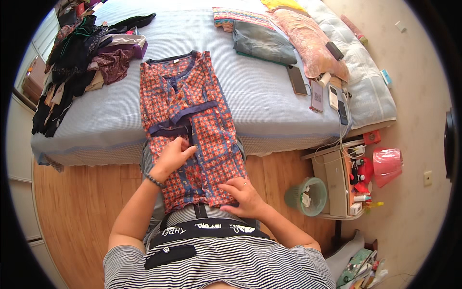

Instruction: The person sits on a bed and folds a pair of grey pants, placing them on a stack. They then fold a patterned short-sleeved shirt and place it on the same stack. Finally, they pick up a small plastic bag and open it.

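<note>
A red-and-blue patterned shirt [211, 132] lies front up, its neckline on the bed and its lower part across my lap. Its sleeves are folded in, so the navy cuffs cross the middle of the front. My left hand [172, 156] is at the lower navy cuff with its fingers curled on the cloth; the fingertips are partly hidden. Near the hem on the right, my right hand [244, 198] rests on the shirt with thumb and fingers apart.
A blue checked bed [183, 29] is before me. Piled dark clothes [72, 67] lie left; folded jeans [264, 41], a pink pillow [308, 45] and several phones [316, 96] lie right. A green bin [308, 197] stands beside a nightstand [332, 178] with a pink lamp [387, 166].
</note>
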A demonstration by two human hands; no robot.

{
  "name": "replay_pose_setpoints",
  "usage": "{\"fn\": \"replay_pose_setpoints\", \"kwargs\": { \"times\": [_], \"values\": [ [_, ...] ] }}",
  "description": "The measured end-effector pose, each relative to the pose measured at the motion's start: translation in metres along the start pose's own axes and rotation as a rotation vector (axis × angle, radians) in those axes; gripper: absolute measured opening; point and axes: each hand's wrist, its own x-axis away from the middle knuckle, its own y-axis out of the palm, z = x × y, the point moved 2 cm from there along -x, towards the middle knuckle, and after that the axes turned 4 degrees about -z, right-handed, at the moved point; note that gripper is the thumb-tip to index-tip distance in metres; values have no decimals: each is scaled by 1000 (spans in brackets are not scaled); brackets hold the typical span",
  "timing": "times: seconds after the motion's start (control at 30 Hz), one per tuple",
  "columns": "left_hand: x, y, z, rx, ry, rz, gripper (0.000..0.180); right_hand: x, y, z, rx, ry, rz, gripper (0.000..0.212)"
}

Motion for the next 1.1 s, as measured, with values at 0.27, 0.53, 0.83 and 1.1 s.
{"fn": "replay_pose_setpoints", "kwargs": {
  "times": [0.27,0.53,0.83,1.1],
  "values": [
    [5,15,4,618,-118,-10,30,17,24,3,-261,-15,117,16],
    [102,-30,24,-495,416,115,35,31,-5,23,16,-36,153,30],
    [184,-31,7,-599,642,-89,55,40,2,39,348,-61,-83,52],
    [183,-49,31,-178,643,-68,24,31,-24,17,150,-158,37,31]
  ]
}}
